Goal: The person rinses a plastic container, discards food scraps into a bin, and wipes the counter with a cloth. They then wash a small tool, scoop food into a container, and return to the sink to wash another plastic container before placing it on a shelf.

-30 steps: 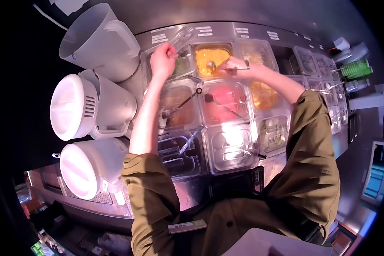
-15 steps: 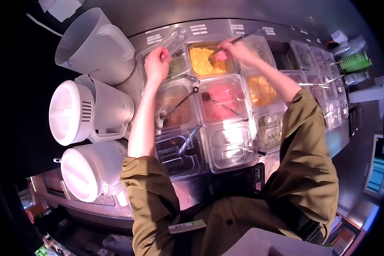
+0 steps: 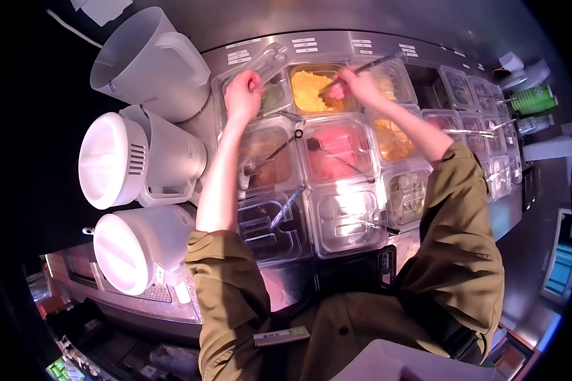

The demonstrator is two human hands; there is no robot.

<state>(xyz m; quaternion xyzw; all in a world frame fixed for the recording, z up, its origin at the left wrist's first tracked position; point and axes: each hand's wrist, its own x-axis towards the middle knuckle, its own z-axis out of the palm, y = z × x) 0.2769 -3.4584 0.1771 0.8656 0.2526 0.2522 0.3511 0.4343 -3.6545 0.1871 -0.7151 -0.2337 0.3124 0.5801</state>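
My left hand (image 3: 243,95) is closed at the edge of a clear plastic lid (image 3: 270,61), which it holds tilted up beside the yellow food. My right hand (image 3: 357,87) grips a long dark-handled utensil (image 3: 381,61). The utensil's lower end dips into a clear tub (image 3: 297,109) of chunky yellow food (image 3: 309,91), and its tip is hidden there. Most of the yellow lies heaped toward the tub's left, with a darker, wetter patch at the right. Under my left hand and the lid is a tub with something green (image 3: 272,96).
Nearer me stand lidded tubs with red contents (image 3: 332,155), brown contents (image 3: 270,168) and orange pieces (image 3: 393,141), several with utensil handles sticking out. Large white pitchers (image 3: 140,63) line the left side. Green cups (image 3: 532,99) are stacked at the far right.
The view has shifted slightly, so everything appears a little further right. My right hand has moved the utensil a bit within the yellow food. My left hand keeps its hold on the lid.
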